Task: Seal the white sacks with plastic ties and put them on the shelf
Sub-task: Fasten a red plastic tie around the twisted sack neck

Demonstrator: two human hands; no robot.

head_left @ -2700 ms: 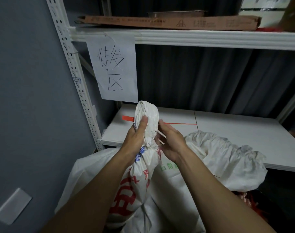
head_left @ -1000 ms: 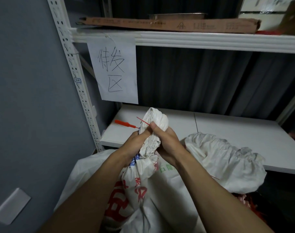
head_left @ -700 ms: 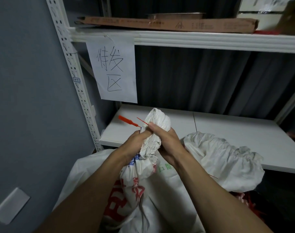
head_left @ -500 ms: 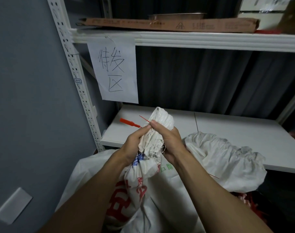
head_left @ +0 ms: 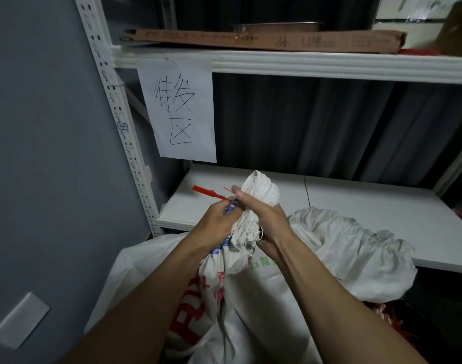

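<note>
A white woven sack (head_left: pixel 219 290) with red and blue print stands in front of me, its mouth gathered into a twisted neck (head_left: pixel 261 193). My left hand (head_left: pixel 216 222) grips the neck from the left and my right hand (head_left: pixel 264 216) grips it from the right. A red plastic tie (head_left: pixel 206 192) sticks out to the left from between my fingers at the neck. How far the tie goes round the neck is hidden by my hands. Behind, the white lower shelf (head_left: pixel 356 206) lies just past the sack.
Another white sack (head_left: pixel 356 248) with a bunched top leans against the shelf edge on the right. A third sack (head_left: pixel 135 271) lies low on the left. A handwritten paper sign (head_left: pixel 180 111) hangs from the upper shelf (head_left: pixel 303 64), which carries a flat cardboard box (head_left: pixel 264 39). A perforated upright (head_left: pixel 119 114) stands at the left.
The red tie was lying on the shelf; it is now at the sack's neck between my fingers. Both hands have closed in round the neck.
</note>
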